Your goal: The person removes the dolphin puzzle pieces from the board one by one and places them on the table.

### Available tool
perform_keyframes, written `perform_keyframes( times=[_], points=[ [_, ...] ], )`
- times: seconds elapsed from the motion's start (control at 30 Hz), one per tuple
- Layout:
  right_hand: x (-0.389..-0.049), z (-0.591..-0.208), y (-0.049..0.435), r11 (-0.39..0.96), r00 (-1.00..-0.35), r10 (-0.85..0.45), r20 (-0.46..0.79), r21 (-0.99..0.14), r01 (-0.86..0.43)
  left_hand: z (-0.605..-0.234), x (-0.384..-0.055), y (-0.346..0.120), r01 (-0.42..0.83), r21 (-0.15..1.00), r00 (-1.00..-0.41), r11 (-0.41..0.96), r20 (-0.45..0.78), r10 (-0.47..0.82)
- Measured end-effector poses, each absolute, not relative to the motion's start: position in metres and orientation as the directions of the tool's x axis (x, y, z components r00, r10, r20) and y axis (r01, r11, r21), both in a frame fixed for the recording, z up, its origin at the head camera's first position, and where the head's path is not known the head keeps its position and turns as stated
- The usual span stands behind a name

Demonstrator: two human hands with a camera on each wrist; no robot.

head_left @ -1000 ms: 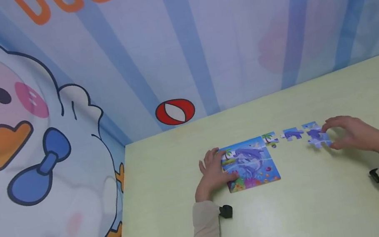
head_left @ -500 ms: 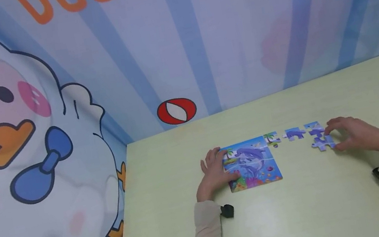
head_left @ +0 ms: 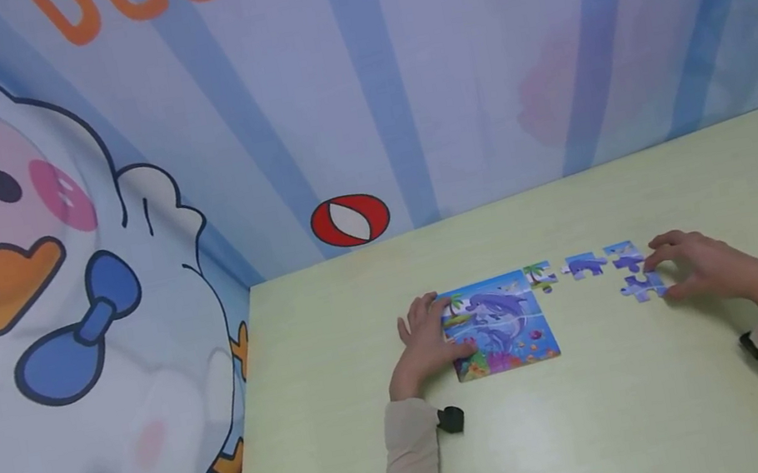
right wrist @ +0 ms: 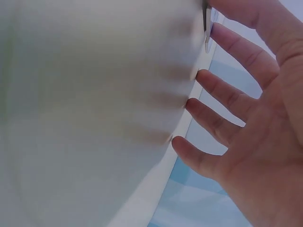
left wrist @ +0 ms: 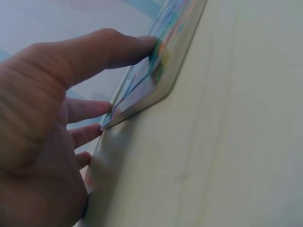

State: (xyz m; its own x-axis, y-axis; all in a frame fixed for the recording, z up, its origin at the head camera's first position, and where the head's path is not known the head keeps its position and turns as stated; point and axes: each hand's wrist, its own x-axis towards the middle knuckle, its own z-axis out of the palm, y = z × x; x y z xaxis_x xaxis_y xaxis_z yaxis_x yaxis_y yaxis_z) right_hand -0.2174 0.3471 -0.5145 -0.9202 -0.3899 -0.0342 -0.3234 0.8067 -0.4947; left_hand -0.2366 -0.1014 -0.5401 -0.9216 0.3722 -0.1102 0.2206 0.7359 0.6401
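In the head view, a dolphin picture board (head_left: 501, 325) lies on the table, with my left hand (head_left: 430, 343) at its left side. The left thumb rests on the board's face and the other fingertips reach its edge. Farther right, my right hand (head_left: 716, 270) pinches a small purple-blue jigsaw piece (head_left: 642, 286) between thumb and forefinger. Directly above that piece lies another jigsaw piece with a dolphin (head_left: 623, 256). In the right wrist view only the thin edge of the held piece (right wrist: 207, 28) shows; the other right fingertips (right wrist: 179, 142) touch down on the tabletop.
A palm-tree piece (head_left: 539, 274) lies against the board's upper right corner. Between it and the right-hand pieces is a dolphin-head piece (head_left: 585, 266). The pale table (head_left: 538, 445) meets a striped cloth backdrop (head_left: 474, 84) behind.
The right hand's piece has shifted down from the piece above it, from tilted and overlapping to lower and flatter. The left hand stays in place on the board.
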Motion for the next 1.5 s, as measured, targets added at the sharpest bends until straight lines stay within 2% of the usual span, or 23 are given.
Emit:
perform_keyframes(
  times=[0.5, 0.87, 1.17, 1.5],
  points=[
    [-0.217, -0.512, 0.344, 0.785, -0.925, -0.379, -0.038, -0.543, -0.299, -0.54, -0.236, -0.103, 0.221, 0.649, -0.923, 0.728, -0.102, 0.372],
    [-0.217, -0.492, 0.31, 0.731, -0.928, -0.354, 0.113, -0.586, -0.35, -0.54, -0.238, -0.103, 0.213, 0.636, -0.923, 0.742, -0.119, 0.367],
    [-0.218, -0.492, 0.285, 0.666, -0.914, -0.327, 0.242, -0.627, -0.404, -0.539, -0.237, -0.101, 0.218, 0.645, -0.923, 0.733, -0.108, 0.37],
    [-0.224, -0.487, 0.239, 0.633, -0.916, -0.357, 0.184, -0.673, -0.382, -0.542, -0.238, -0.103, 0.247, 0.642, -0.917, 0.726, -0.086, 0.388]
  ],
)
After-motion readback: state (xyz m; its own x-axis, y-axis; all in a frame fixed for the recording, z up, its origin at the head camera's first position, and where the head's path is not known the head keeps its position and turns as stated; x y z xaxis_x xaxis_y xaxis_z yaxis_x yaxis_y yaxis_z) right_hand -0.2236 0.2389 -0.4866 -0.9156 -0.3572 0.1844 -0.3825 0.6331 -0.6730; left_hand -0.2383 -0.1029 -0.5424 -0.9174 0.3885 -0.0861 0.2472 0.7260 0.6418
